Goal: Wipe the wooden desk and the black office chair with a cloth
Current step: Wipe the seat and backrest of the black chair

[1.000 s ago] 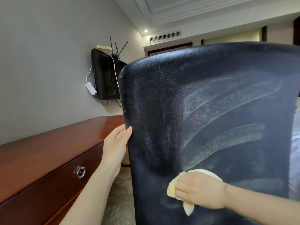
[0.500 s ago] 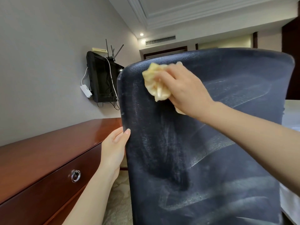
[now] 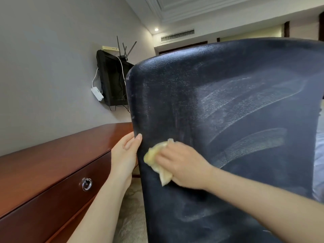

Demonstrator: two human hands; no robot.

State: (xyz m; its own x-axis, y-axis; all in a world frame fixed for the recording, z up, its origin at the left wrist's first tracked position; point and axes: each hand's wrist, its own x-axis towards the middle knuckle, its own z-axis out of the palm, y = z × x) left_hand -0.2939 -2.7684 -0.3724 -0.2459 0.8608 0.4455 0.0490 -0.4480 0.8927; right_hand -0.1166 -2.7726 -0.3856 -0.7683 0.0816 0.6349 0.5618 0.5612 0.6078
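- Black office chair [image 3: 228,120]: we record its backrest, upright, rear face toward us, filling the right half of the view. Pale wipe streaks [image 3: 245,97] arc across the upper right of that face.
- Cloth [image 3: 158,163]: 1 yellow piece, crumpled, pressed against the chair's rear face near its left edge, at about mid height. 1 corner hangs out below the hand.
- Right hand [image 3: 184,165]: we find it over the cloth, fingers curled and bunched on the fabric, holding it to the chair. The fingertips are blurred, so we cannot tell each finger apart.
- Left hand [image 3: 123,155]: it grips the backrest's left edge, just beside the cloth. The thumb lies on the near face, and the other fingers go round behind the edge, out of our sight.
- Wooden desk [image 3: 52,155]: reddish-brown and glossy, it runs along the wall at left, just beside the chair. It has 1 drawer front with 1 metal ring pull [image 3: 87,184].
- Television [image 3: 112,81]: dark, mounted on the wall above the desk's far end, with cables hanging beneath.
- Router [image 3: 125,50]: on top of the television, black antennas raised.
- White adapter [image 3: 97,93]: hangs on a white cable to the left of the television.
- Air vent [image 3: 177,35] and 1 lit ceiling lamp [image 3: 156,29]: high on the far side.
- Carpet [image 3: 133,216]: pale and patterned, seen between desk and chair.
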